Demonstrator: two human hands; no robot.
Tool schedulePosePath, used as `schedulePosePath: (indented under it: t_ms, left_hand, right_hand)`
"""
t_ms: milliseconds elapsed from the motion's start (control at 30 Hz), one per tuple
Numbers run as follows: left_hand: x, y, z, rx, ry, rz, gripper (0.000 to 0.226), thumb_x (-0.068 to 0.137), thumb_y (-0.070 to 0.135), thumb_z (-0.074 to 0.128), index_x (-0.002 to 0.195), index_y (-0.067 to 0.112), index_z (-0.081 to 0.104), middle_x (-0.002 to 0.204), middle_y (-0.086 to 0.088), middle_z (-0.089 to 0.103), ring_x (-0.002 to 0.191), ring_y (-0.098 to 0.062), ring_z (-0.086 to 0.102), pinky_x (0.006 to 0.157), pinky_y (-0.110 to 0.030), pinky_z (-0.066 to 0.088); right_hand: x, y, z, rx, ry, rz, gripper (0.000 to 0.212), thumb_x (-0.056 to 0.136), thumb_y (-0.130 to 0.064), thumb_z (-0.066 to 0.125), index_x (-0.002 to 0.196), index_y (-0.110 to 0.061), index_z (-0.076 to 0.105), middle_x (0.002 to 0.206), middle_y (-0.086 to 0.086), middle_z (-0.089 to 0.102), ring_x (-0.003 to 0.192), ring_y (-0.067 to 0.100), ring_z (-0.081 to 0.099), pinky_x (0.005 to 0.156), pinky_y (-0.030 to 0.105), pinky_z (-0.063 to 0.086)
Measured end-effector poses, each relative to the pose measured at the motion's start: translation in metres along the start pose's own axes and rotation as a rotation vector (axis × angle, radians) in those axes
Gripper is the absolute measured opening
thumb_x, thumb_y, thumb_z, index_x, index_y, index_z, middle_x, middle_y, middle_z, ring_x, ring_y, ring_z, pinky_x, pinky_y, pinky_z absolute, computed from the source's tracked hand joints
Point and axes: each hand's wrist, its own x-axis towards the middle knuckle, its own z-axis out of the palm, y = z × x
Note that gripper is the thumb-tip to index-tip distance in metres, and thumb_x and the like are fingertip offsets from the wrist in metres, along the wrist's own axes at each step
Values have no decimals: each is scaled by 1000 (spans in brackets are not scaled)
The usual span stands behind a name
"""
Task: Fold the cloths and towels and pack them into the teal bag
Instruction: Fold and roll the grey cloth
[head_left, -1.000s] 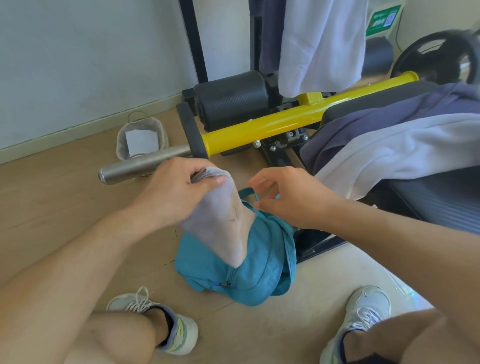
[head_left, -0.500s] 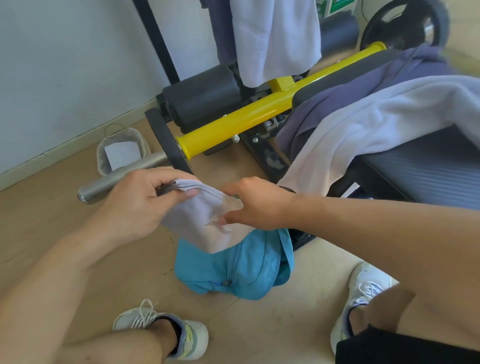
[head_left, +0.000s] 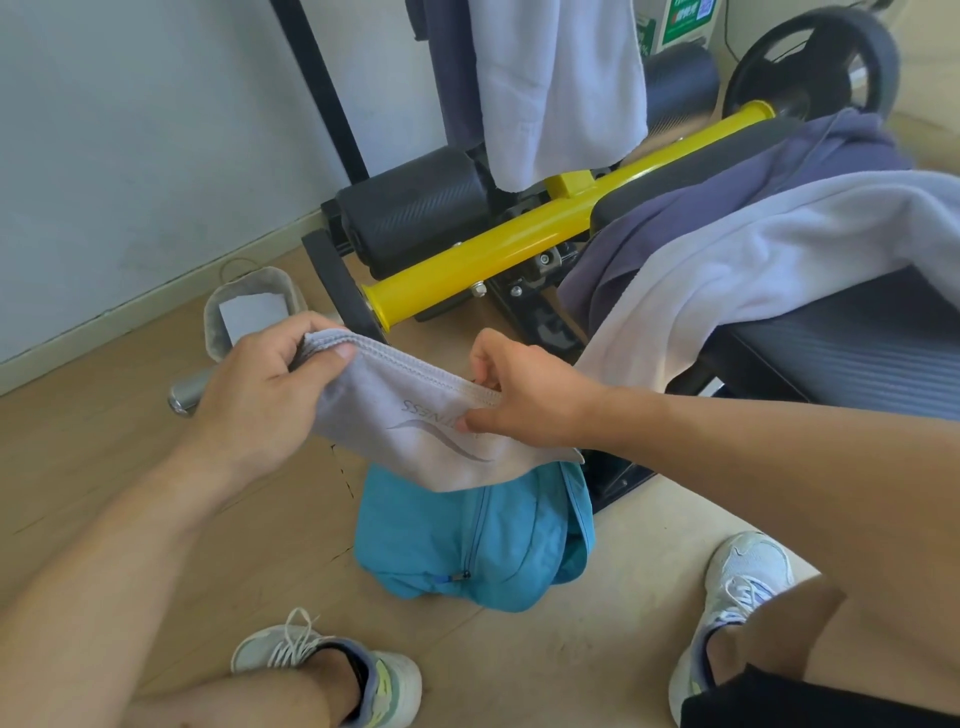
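Observation:
A small grey cloth (head_left: 410, 426) with a printed logo is stretched between my hands above the teal bag (head_left: 467, 540), which lies on the wooden floor. My left hand (head_left: 260, 384) pinches the cloth's left top corner. My right hand (head_left: 524, 400) pinches its hemmed top edge at the right. The cloth's lower part hangs over the bag's top. A white towel (head_left: 753, 260) and a purple garment (head_left: 727, 192) lie draped over the black bench (head_left: 852, 343). Another white towel (head_left: 561, 83) hangs from the rack behind.
A yellow bar (head_left: 519, 244) and black roller pads (head_left: 415, 208) of the gym bench stand behind the bag. A small grey basket (head_left: 249, 306) sits by the wall at left. A weight plate (head_left: 810, 62) is at top right. My shoes (head_left: 332, 670) flank the bag.
My right hand has come over to the cloth and taken its top edge. The cloth, which hung from my left hand alone, is now spread out between both hands.

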Motion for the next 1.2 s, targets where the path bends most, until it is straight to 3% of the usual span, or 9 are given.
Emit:
schedulePosePath:
  t_ms: [100,200,333,533,867,1033,1200]
  left_hand:
    - [-2,3,-1,1,17,53,18,100,22,59,85,31,66,74,28,62,72,7,53,59,-9,35]
    - [-4,4,0,-10,36,87,18,99,22,61,86,33,67,79,28,65,76,7,55,62,-11,37]
    - [-7,7,1,-25,51,127,22,97,20,65,82,37,68,81,28,67,77,7,58,62,-8,39]
    - [-9,10,1,0,18,170,26,94,18,68,84,41,67,87,26,69,84,6,62,66,-2,39]
    - [-11,11,2,1,9,205,26,93,21,69,88,46,67,94,27,70,89,8,63,68,-2,41]
    - [-11,12,3,-13,14,211,29,93,20,69,88,49,66,93,29,69,88,9,64,67,-1,41]
    - [-11,12,3,-20,17,217,31,92,19,71,88,50,66,94,29,70,89,7,65,68,-5,45]
  right_hand:
    - [-1,-1,1,37,22,-54,39,82,-36,81,86,-25,44,87,-6,59,72,11,50,61,27,40]
    - [-2,-1,4,107,40,-91,28,85,-34,80,92,-27,54,94,-8,68,85,7,63,73,25,49]
    - [-3,-1,9,158,89,-135,16,88,-31,78,92,-22,65,92,-13,72,85,-3,65,81,19,53]
    - [-4,-4,11,139,93,-96,28,87,-41,77,105,-29,59,104,-13,73,96,-1,66,91,31,56]
    - [-1,-2,17,131,127,-88,21,86,-51,73,99,-35,70,105,-20,70,95,-1,62,91,42,55]
    - [-4,-5,16,120,137,-88,20,84,-50,76,84,-32,67,99,-22,70,88,-8,56,93,39,53]
    - [-1,-5,17,116,155,-87,20,84,-54,73,88,-35,74,97,-18,74,91,4,62,89,40,54]
